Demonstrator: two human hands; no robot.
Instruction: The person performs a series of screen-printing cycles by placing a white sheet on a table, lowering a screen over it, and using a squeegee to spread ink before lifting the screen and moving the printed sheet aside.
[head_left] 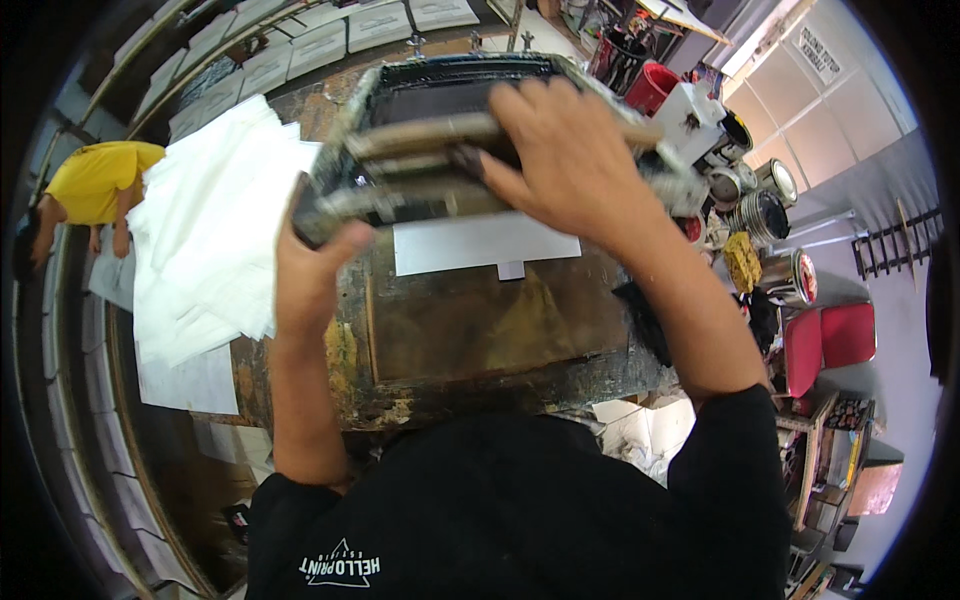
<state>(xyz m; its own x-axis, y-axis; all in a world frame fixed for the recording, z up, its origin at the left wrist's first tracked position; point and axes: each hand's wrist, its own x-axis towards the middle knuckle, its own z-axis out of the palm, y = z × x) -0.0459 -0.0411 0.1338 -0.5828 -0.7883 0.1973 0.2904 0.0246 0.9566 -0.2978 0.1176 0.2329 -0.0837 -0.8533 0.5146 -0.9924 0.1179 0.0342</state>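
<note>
A screen-printing frame [352, 203], crusted with dark ink, is tilted up over the worktable. My left hand [308, 275] grips its near left corner, thumb on the near side. Across the frame lies a squeegee with a long wooden handle [415, 138], blurred by motion. My right hand [572, 150] is closed over the squeegee's handle, and its thumb tip looks stained dark. Behind the handle the dark mesh [440, 100] shows. Beneath the frame's near edge a white sheet [480, 246] lies on a brown board [460, 325], with a small pale tab [511, 270] at its near edge.
Left of the frame is a loose pile of white sheets [210, 230]. Drying racks [380, 28] with sheets stand at the back and left, where a person in yellow [100, 180] bends. Ink cans [760, 218], a red bucket [655, 88] and a red chair [845, 333] are right.
</note>
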